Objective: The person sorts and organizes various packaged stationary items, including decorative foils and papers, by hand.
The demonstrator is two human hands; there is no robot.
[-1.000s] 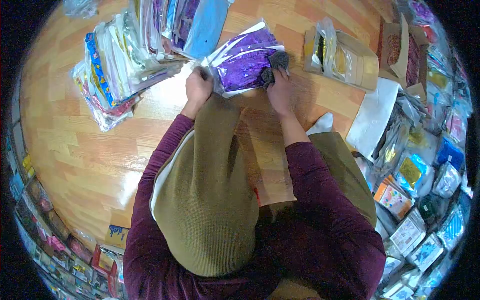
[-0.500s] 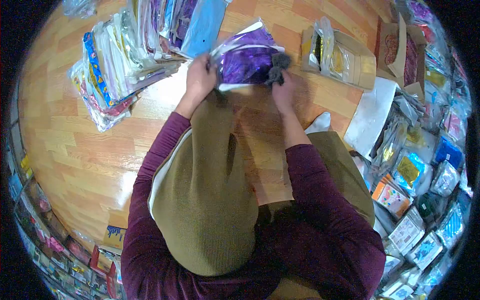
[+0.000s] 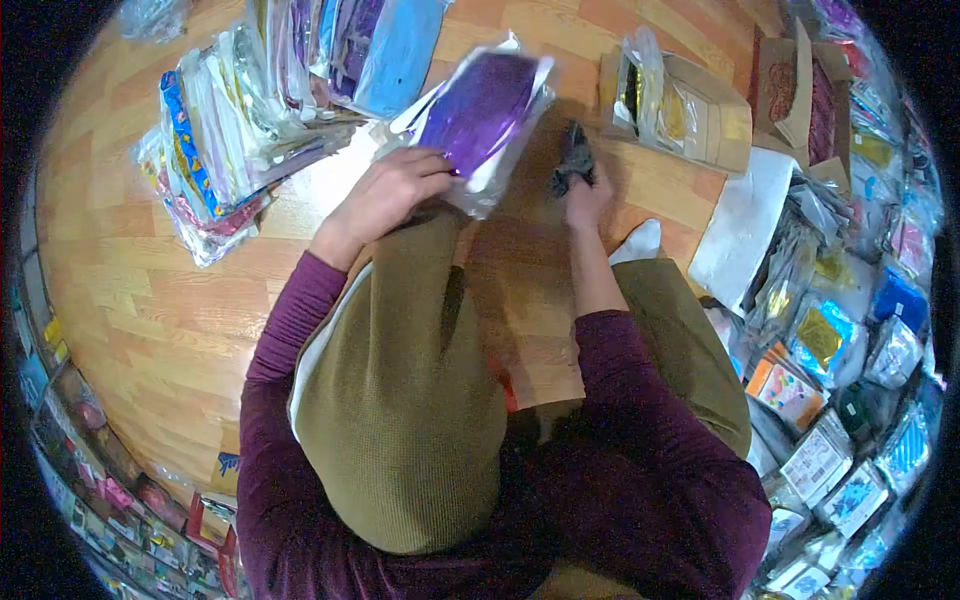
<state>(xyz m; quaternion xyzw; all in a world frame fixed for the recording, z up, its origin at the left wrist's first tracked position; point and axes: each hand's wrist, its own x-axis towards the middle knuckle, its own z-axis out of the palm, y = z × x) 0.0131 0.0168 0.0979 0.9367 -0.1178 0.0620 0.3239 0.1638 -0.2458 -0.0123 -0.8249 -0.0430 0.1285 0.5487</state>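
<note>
A clear plastic packet with shiny purple contents (image 3: 485, 105) hangs tilted above the floor, its lower left edge gripped by my left hand (image 3: 402, 188). My right hand (image 3: 588, 195) is closed round a dark grey cloth (image 3: 574, 162), apart from the packet and to its right. The cloth is bunched, and its shape is slightly blurred. To the left of the packet, a light blue packet (image 3: 400, 60) lies at the end of a fanned row of plastic packets (image 3: 240, 105).
An open cardboard box (image 3: 725, 130) with packets stands at the upper right, beside another box (image 3: 790, 85). A white sheet (image 3: 738, 225) lies below them. Many small packets (image 3: 820, 340) cover the right side. Shelves of goods (image 3: 100, 480) line the lower left.
The purple packet has tilted, its top now leaning right. My right hand has come away from it with the grey cloth, moving slightly right and down. My left hand has turned along the packet's lower edge.
</note>
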